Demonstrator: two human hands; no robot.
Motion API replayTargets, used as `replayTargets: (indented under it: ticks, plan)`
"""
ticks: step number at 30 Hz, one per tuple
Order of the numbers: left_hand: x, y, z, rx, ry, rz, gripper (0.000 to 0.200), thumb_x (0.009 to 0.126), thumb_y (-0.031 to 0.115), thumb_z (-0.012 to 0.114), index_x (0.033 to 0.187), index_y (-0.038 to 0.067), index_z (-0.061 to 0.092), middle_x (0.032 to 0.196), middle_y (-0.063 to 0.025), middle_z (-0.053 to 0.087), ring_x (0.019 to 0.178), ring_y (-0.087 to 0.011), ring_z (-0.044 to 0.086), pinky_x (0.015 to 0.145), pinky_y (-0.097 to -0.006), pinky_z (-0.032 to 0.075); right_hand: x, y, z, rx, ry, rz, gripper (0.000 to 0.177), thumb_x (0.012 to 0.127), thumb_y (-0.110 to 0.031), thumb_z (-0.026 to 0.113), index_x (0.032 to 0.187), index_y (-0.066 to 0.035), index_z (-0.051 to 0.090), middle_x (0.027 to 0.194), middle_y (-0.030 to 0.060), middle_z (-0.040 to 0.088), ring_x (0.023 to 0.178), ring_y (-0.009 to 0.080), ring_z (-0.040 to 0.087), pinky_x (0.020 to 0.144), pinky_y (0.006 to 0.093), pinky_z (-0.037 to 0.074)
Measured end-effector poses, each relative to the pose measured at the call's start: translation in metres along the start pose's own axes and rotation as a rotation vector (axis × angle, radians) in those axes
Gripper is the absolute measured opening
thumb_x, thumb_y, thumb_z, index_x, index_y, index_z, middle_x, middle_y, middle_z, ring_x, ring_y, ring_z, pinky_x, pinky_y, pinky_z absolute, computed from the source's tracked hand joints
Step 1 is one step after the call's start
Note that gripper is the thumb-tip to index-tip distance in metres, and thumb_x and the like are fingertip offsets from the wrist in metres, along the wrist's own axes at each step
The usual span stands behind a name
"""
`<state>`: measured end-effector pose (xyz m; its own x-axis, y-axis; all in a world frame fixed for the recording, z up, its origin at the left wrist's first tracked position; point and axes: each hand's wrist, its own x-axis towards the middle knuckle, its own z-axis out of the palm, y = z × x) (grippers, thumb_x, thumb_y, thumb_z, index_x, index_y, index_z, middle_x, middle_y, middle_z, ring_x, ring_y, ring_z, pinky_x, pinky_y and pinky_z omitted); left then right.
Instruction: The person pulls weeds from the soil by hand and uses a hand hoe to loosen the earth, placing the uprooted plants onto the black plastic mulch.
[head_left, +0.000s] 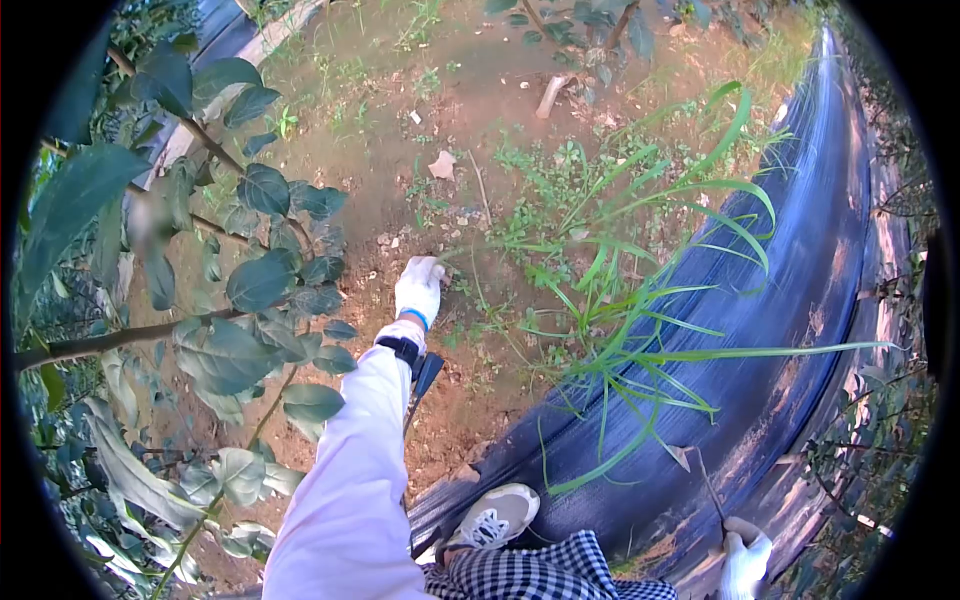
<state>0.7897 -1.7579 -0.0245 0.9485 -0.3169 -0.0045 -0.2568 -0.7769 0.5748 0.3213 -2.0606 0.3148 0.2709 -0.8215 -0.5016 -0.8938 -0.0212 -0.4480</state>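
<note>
My left hand (420,287), in a white glove with a blue band and a black watch (400,347) at the wrist, is low over the brown soil. Its fingers are curled together beside thin weed stems (480,262); what they hold is too small to tell. At the lower right my right hand (745,556), also gloved, is closed round a thin hand tool (708,484) with a small pointed blade, which lies over the black plastic sheet (790,290). Long-bladed grass (620,350) stands between the two hands and leans over the sheet.
Leafy branches (262,280) reach in from the left, close to my left arm. A shoe (500,515) and checked cloth (560,570) show at the bottom. A dark object (428,375) is beside my left wrist. More foliage (880,440) lines the right edge.
</note>
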Motion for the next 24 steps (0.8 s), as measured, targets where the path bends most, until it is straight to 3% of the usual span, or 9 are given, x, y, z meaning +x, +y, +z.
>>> replayTargets:
  ticks: [2, 6, 8, 10, 11, 14, 17, 20, 24]
  plan:
    - [-0.004, -0.004, -0.004, -0.535, 0.032, -0.209, 0.024, 0.097, 0.022, 0.048, 0.090, 0.005, 0.062, 0.086, -0.0111, 0.069, 0.080, -0.0244, 0.063, 0.077, -0.0367, 0.048, -0.001, -0.003, -0.001, -0.004, -0.009, 0.042, 0.021, 0.093, -0.002, 0.055, 0.109, 0.005, 0.067, 0.093, 0.0108, 0.069, 0.075, 0.0144, 0.064, 0.068, 0.0254, 0.052]
    - [-0.038, -0.020, -0.040, -0.304, 0.388, -0.327, 0.027, 0.100, 0.022, 0.042, 0.091, 0.002, 0.058, 0.080, -0.0105, 0.069, 0.074, -0.0214, 0.061, 0.074, -0.0364, 0.047, -0.001, -0.008, -0.002, -0.027, -0.016, 0.066, 0.022, 0.092, -0.002, 0.054, 0.110, 0.004, 0.067, 0.089, 0.0087, 0.069, 0.074, 0.0134, 0.062, 0.068, 0.0254, 0.050]
    - [-0.057, -0.064, -0.037, -0.591, 0.480, -0.376, 0.027, 0.095, 0.025, 0.053, 0.105, 0.001, 0.056, 0.080, -0.0124, 0.068, 0.074, -0.0237, 0.062, 0.077, -0.0376, 0.048, 0.001, 0.001, -0.002, -0.025, -0.030, 0.039, 0.023, 0.092, -0.002, 0.054, 0.110, 0.003, 0.067, 0.085, 0.0071, 0.068, 0.071, 0.0123, 0.060, 0.068, 0.0250, 0.048]
    - [-0.075, -0.075, -0.044, -0.340, 0.197, -0.494, 0.047, 0.083, 0.028, 0.068, 0.120, 0.002, 0.052, 0.095, -0.0176, 0.067, 0.085, -0.0266, 0.064, 0.082, -0.0390, 0.049, 0.001, -0.002, -0.004, -0.014, -0.036, 0.042, 0.023, 0.092, -0.002, 0.053, 0.109, 0.003, 0.068, 0.085, 0.0071, 0.068, 0.071, 0.0120, 0.060, 0.068, 0.0248, 0.048]
    - [-0.079, -0.021, -0.063, 0.099, 0.163, -0.448, 0.068, 0.070, 0.027, 0.078, 0.129, 0.005, 0.050, 0.115, -0.0210, 0.059, 0.096, -0.0306, 0.063, 0.088, -0.0403, 0.049, -0.002, -0.013, -0.002, -0.004, -0.018, 0.076, 0.023, 0.092, -0.003, 0.054, 0.109, 0.003, 0.068, 0.085, 0.0064, 0.068, 0.071, 0.0114, 0.059, 0.067, 0.0242, 0.048]
    - [-0.064, 0.017, -0.070, 0.090, -0.054, -0.327, 0.069, 0.074, 0.022, 0.074, 0.136, 0.009, 0.047, 0.127, -0.0258, 0.049, 0.111, -0.0369, 0.056, 0.096, -0.0407, 0.047, 0.003, 0.006, -0.006, -0.038, -0.037, 0.000, 0.024, 0.092, -0.004, 0.055, 0.111, 0.003, 0.067, 0.087, 0.0068, 0.068, 0.072, 0.0115, 0.060, 0.068, 0.0245, 0.048]
    - [-0.030, 0.000, -0.031, 0.190, -0.094, 0.074, 0.059, 0.072, 0.024, 0.075, 0.127, 0.013, 0.057, 0.125, -0.0174, 0.053, 0.111, -0.0368, 0.055, 0.098, -0.0401, 0.045, 0.013, 0.020, 0.006, 0.054, 0.178, 0.052, 0.021, 0.080, 0.002, 0.056, 0.098, 0.008, 0.065, 0.078, 0.0103, 0.065, 0.055, 0.0153, 0.060, 0.050, 0.0266, 0.049]
    - [-0.021, 0.002, -0.028, 0.259, -0.308, 0.000, 0.038, 0.078, 0.018, 0.069, 0.115, 0.011, 0.063, 0.116, -0.0128, 0.062, 0.109, -0.0334, 0.059, 0.094, -0.0385, 0.047, 0.015, 0.016, 0.002, 0.036, 0.112, 0.057, 0.020, 0.080, 0.003, 0.054, 0.097, 0.009, 0.064, 0.078, 0.0101, 0.064, 0.055, 0.0146, 0.059, 0.048, 0.0263, 0.048]
    - [-0.025, -0.016, -0.031, -0.310, 0.170, -0.347, 0.025, 0.086, 0.014, 0.061, 0.109, 0.004, 0.065, 0.093, -0.0159, 0.069, 0.091, -0.0309, 0.065, 0.088, -0.0367, 0.049, 0.010, 0.010, 0.003, 0.044, 0.130, 0.094, 0.020, 0.080, 0.003, 0.054, 0.096, 0.008, 0.065, 0.077, 0.0092, 0.064, 0.054, 0.0135, 0.057, 0.049, 0.0258, 0.047]
